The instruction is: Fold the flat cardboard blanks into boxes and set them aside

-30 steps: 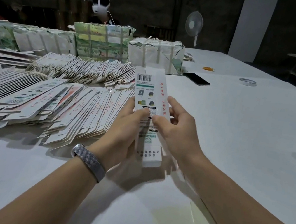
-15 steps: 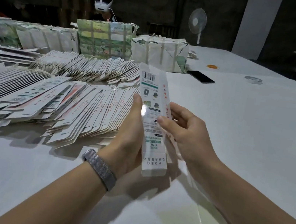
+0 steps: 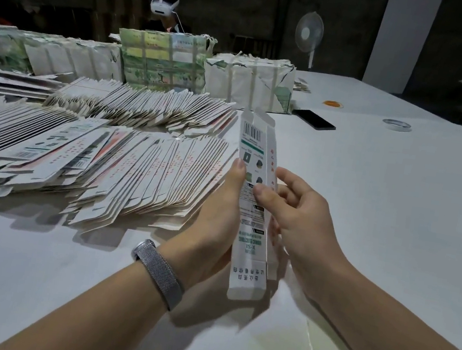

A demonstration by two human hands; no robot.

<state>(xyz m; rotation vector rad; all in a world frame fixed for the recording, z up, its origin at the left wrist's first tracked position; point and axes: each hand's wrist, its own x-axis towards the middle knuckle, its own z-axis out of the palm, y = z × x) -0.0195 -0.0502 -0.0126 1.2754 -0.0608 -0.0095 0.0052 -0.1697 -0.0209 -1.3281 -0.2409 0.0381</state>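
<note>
Left hand [image 3: 214,217] and right hand [image 3: 296,215] grip a half-opened box [image 3: 251,208], fingers curled round its sides, held above the white counter [image 3: 398,216]. Just left: fanned flat blanks [image 3: 90,158]. Beyond: strapped bundles [image 3: 162,62], phone [image 3: 314,119], tape roll [image 3: 396,124], fan [image 3: 309,34].

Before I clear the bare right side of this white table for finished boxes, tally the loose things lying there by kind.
Black phone, lying flat: 1
Clear tape roll: 1
Small orange round thing: 1
Total: 3
The narrow white printed carton is excluded: left hand and right hand hold it.
</note>
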